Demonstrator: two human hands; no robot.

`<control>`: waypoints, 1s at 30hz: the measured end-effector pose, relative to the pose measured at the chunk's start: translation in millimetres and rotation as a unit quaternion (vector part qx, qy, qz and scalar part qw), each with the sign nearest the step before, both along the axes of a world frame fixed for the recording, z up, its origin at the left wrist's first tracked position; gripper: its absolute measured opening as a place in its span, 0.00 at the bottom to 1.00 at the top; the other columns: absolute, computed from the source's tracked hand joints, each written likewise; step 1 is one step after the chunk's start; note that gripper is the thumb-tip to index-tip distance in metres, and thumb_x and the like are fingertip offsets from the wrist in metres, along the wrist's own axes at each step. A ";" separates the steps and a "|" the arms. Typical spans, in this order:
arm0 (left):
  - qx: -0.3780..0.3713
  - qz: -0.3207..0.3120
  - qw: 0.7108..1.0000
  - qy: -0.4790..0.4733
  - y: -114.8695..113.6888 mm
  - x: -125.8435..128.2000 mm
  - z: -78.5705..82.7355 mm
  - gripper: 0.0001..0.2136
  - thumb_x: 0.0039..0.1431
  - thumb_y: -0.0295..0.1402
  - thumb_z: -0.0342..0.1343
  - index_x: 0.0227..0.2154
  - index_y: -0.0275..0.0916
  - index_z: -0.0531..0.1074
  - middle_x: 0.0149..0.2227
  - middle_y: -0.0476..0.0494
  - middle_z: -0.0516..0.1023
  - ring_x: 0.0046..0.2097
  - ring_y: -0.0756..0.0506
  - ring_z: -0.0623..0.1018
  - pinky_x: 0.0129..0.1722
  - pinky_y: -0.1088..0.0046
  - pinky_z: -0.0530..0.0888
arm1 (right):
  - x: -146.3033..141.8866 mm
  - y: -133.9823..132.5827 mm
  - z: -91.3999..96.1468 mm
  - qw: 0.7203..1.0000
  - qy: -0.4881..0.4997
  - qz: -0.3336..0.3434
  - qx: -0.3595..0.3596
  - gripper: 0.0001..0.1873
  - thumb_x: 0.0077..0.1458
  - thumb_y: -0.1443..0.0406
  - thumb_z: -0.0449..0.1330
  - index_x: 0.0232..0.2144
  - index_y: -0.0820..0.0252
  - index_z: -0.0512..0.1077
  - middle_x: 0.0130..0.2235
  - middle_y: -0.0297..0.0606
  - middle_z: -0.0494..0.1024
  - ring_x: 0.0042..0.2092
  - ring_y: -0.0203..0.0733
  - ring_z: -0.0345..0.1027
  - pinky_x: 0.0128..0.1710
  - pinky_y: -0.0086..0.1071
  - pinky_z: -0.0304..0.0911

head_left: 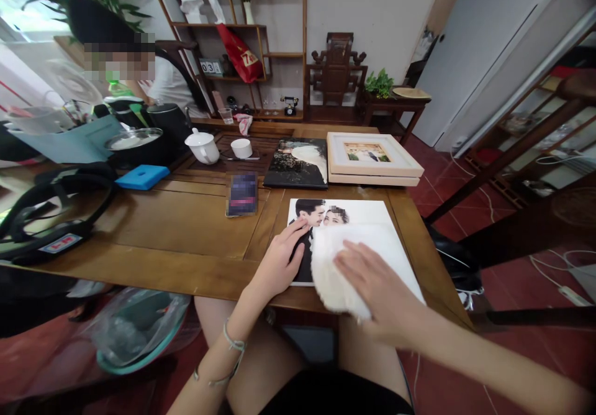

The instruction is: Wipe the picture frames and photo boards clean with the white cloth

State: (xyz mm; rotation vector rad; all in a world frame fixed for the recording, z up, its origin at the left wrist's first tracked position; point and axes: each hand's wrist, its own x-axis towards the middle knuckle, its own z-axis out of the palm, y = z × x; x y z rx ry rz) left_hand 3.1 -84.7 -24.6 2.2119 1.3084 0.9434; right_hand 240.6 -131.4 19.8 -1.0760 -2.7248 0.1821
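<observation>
A photo panel (302, 271) with a picture of a couple lies flat at the table's front edge. My left hand (283, 255) rests open on its left side, with the fingers stretched over the dark suit. On the panel's right part, my right hand (372, 278) holds a white fluffy cloth (328, 259) pressed down, fingers over its top. Part of the cloth hangs past the front edge and covers the lower middle of the picture. Beyond the panel lie a black photo album (297, 165) and stacked pale frames (377, 176).
A phone (241, 195), a white teapot (203, 146), a white cup (241, 148), a blue block (142, 177) and a headset (60, 204) are on the wooden table (195, 228). A lined bin (139, 334) stands below left. Another person (167, 82) sits at the far left.
</observation>
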 end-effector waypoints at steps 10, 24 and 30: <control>0.005 -0.004 1.000 0.003 0.4 -1.1 -0.6 0.19 0.67 0.29 0.43 0.58 0.39 0.64 0.64 0.37 0.63 0.65 0.40 0.62 0.64 0.52 0.61 | 6.0 81.4 -2.6 0.996 0.046 -0.067 0.037 0.27 0.49 0.64 0.58 0.52 0.70 0.68 0.55 0.57 0.67 0.56 0.58 0.58 0.55 0.51 0.57; 0.008 0.004 1.000 0.006 -1.2 0.9 1.5 0.18 0.66 0.28 0.43 0.57 0.40 0.65 0.63 0.38 0.64 0.65 0.41 0.63 0.64 0.52 0.62 | -3.8 -22.0 14.7 0.989 -0.110 -0.078 0.066 0.26 0.38 0.65 0.61 0.44 0.67 0.71 0.45 0.53 0.71 0.46 0.60 0.59 0.45 0.49 0.63; 0.006 0.000 1.000 0.010 -0.5 0.0 0.2 0.18 0.66 0.28 0.43 0.57 0.38 0.65 0.64 0.37 0.63 0.66 0.41 0.62 0.64 0.53 0.61 | -10.6 5.0 18.2 0.999 -0.009 -0.021 -0.032 0.25 0.43 0.67 0.60 0.47 0.64 0.69 0.49 0.51 0.68 0.52 0.56 0.57 0.50 0.48 0.62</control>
